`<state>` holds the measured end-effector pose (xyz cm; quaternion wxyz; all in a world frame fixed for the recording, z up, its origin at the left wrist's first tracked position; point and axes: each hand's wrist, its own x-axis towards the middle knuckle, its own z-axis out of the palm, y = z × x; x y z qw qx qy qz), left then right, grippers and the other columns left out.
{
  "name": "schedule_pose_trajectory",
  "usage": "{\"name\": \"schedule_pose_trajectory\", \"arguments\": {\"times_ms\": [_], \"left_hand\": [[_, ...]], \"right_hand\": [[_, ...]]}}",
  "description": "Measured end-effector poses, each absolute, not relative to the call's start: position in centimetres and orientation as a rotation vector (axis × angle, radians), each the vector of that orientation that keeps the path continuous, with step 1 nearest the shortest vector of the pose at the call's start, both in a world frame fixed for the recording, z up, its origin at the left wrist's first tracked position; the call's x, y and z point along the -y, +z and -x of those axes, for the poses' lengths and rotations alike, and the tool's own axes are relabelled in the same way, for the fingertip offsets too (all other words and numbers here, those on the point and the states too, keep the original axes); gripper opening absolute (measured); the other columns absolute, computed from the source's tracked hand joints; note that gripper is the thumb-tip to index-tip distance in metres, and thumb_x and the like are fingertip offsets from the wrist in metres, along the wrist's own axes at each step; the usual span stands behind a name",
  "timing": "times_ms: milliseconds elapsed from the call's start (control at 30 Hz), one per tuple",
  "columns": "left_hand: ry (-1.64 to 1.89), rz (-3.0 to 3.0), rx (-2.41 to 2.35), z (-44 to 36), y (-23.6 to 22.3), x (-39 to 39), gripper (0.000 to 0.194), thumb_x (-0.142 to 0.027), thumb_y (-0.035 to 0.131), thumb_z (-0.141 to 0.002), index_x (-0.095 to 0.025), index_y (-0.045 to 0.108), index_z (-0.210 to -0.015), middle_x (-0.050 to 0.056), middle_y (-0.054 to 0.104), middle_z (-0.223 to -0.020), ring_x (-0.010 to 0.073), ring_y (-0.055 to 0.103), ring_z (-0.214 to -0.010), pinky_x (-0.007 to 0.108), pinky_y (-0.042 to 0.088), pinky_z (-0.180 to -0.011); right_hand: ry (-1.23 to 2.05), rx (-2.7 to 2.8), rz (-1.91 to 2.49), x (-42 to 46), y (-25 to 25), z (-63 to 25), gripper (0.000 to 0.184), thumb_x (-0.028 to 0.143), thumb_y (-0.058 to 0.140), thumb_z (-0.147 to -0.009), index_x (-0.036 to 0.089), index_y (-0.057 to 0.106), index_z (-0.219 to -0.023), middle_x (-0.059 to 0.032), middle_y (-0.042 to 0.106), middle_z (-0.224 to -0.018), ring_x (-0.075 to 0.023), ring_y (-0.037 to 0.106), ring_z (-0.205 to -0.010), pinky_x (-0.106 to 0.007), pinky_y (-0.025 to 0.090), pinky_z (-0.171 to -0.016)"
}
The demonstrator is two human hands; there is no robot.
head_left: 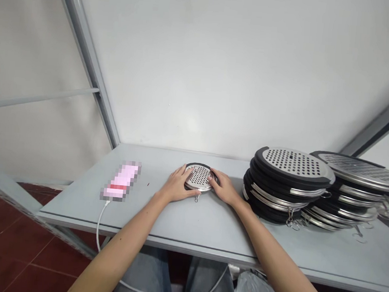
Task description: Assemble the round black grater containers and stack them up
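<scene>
A round perforated metal disc with a black rim [199, 176] lies flat on the grey shelf [187, 219], a small metal ring hanging at its near edge. My left hand [176, 184] rests on its left edge, fingers curved over the rim. My right hand [223, 186] holds its right edge the same way. Both hands grip the disc from opposite sides.
Two stacks of the same black-rimmed perforated discs [289, 182] [355, 191] stand on the right of the shelf. A blurred pink device [121, 181] with a white cable [99, 228] lies at the left. A white wall stands behind, and slanted metal frame bars [86, 53] rise at both sides.
</scene>
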<state>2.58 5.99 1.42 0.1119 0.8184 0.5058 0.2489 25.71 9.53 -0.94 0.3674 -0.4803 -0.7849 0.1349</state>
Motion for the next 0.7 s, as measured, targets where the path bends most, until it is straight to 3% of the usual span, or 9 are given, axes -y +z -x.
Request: {"name": "schedule_pose_trajectory", "arguments": {"times_ms": [200, 700], "left_hand": [[0.698, -2.409, -1.499, -2.54, 1.35, -6.07, 0.102, -0.075, 0.063, -0.064, -0.018, 0.035, -0.144, 0.018, 0.024, -0.154, 0.0339, 0.024, -0.142, 0.046, 0.025, -0.114], [0.725, -2.424, -1.475, -2.49, 1.36, -6.07, 0.096, -0.074, 0.064, -0.064, -0.017, 0.044, -0.138, 0.018, 0.025, -0.154, 0.0337, 0.026, -0.141, 0.045, 0.027, -0.114]], "right_hand": [[0.289, 1.994, 1.188, -9.56, -0.77, -25.67, 0.049, 0.047, 0.047, -0.089, 0.014, 0.058, -0.124, -0.0154, 0.062, -0.12, -0.0282, 0.055, -0.115, -0.046, 0.039, -0.103], [0.364, 2.015, 1.247, -9.51, -0.95, -25.8, 0.056, 0.046, 0.048, -0.089, 0.009, 0.053, -0.13, -0.0187, 0.057, -0.13, -0.0296, 0.052, -0.122, -0.046, 0.036, -0.107]]}}
